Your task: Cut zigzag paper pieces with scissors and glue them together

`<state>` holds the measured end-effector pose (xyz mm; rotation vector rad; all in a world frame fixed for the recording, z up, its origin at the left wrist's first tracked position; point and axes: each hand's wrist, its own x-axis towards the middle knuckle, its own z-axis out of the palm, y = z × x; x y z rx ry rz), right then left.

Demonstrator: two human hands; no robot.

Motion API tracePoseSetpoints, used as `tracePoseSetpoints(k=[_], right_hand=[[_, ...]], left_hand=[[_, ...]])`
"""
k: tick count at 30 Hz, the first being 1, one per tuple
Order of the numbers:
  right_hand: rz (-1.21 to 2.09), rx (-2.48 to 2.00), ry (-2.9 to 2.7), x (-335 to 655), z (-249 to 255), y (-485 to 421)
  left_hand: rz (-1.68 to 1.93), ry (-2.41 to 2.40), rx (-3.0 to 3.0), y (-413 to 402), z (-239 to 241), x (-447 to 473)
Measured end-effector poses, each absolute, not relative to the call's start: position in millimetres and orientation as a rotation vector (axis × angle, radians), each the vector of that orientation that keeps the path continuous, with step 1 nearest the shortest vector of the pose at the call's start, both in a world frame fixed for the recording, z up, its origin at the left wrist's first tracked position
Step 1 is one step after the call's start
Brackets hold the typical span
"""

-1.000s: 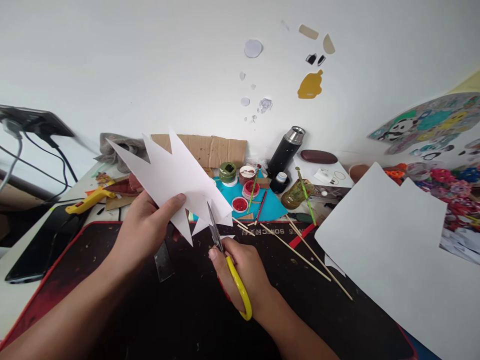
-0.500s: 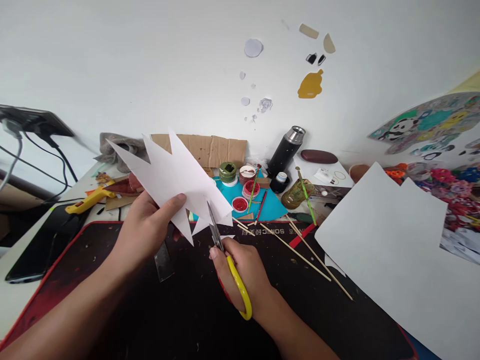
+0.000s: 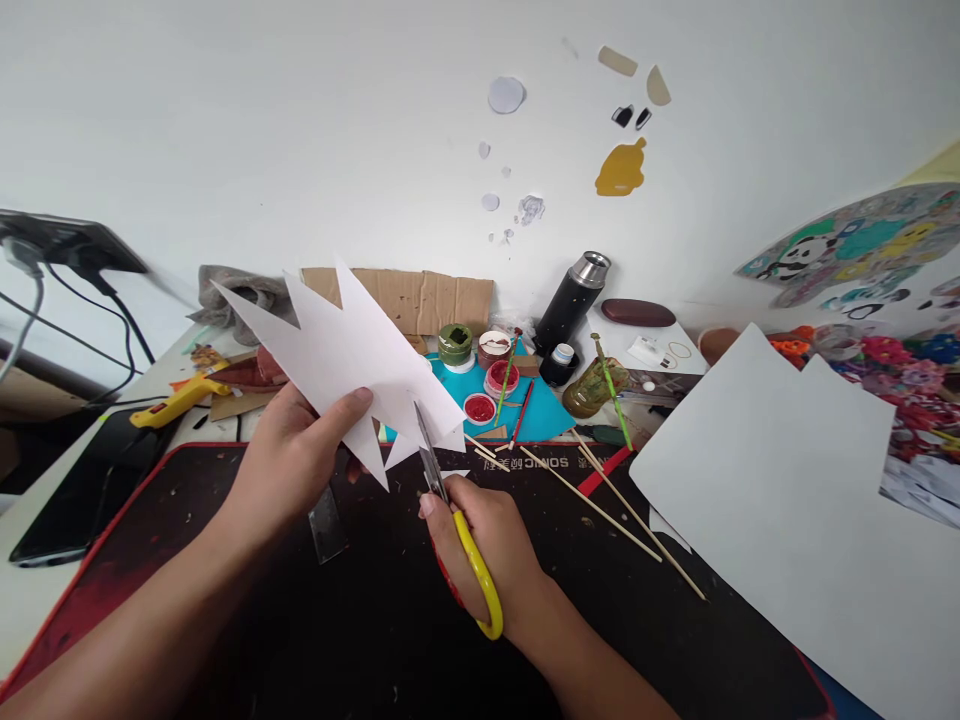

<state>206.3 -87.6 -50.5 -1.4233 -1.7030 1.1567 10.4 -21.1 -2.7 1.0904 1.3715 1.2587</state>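
Observation:
My left hand (image 3: 304, 435) pinches a white sheet of paper (image 3: 367, 350) between thumb and fingers, holding it up above the dark mat. Pointed, zigzag cuts run along the paper's upper left and lower edges. In my right hand (image 3: 487, 535) is a pair of scissors (image 3: 478, 565) with yellow and red handles, my fingers wrapped through the loops. The metal blades reach into the paper's lower right part, near its lower edge. Part of the blades is hidden behind the sheet.
A black desk mat (image 3: 360, 620) covers the table front. Large white paper (image 3: 787, 500) lies at right, beside thin wooden sticks (image 3: 592, 505). Behind stand paint jars (image 3: 455, 345), a black thermos (image 3: 574, 300) and a murky jar (image 3: 592, 390). A yellow glue gun (image 3: 180, 398) lies left.

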Motion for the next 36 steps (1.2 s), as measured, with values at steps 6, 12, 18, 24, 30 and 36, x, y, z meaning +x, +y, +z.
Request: tracePoseSetpoints(k=[6, 12, 18, 24, 30, 36], right_hand=[[1.141, -1.448, -1.721, 205.9, -48.7, -88.3], [1.151, -1.465, -1.714, 206.4, -48.4, -88.6], [1.132, -1.458, -1.712, 205.9, -49.1, -87.5], [1.133, -1.404, -1.710, 207.3, -52.0, -87.9], [1.241, -1.372, -1.661, 207.6, -56.5, -87.7], [1.314, -1.345, -1.620, 208.6, -62.3, -87.3]], left_hand=[[1.269, 1.369, 1.083, -21.4, -2.4, 10.6], [1.255, 1.382, 1.093, -20.4, -2.5, 10.8], [1.252, 1.371, 1.078, -20.2, -5.5, 8.6], [1.253, 1.372, 1.089, -21.1, -2.3, 9.0], [1.243, 1.361, 1.123, -19.7, -1.0, 8.5], [1.242, 1.385, 1.110, -18.9, 0.6, 8.5]])
